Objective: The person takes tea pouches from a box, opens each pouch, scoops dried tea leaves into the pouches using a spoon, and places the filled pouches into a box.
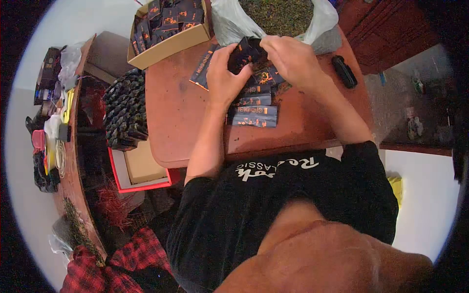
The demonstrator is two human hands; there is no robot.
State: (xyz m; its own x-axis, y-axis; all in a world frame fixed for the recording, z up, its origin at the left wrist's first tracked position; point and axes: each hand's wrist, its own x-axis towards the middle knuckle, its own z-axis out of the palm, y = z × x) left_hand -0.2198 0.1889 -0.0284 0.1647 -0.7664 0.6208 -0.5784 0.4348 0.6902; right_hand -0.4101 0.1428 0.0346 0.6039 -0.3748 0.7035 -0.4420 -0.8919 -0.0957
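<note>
A black packet with orange print is held at its side by my left hand, thumb against the near face. Its top seems to gape, dark inside. My right hand is closed, fingertips at the packet's upper right edge; what they pinch, if anything, is hidden. Beneath both hands, several flat black packets overlap on the brown table. Another packet lies partly behind my left hand. Just beyond my right hand stands a white plastic bag of dry, greenish-brown crumbled leaf.
An open cardboard box full of similar packets sits at the table's far left. A black oblong object lies near the right edge. Left of the table are many stacked dark packets above a red-edged box, and a cluttered shelf.
</note>
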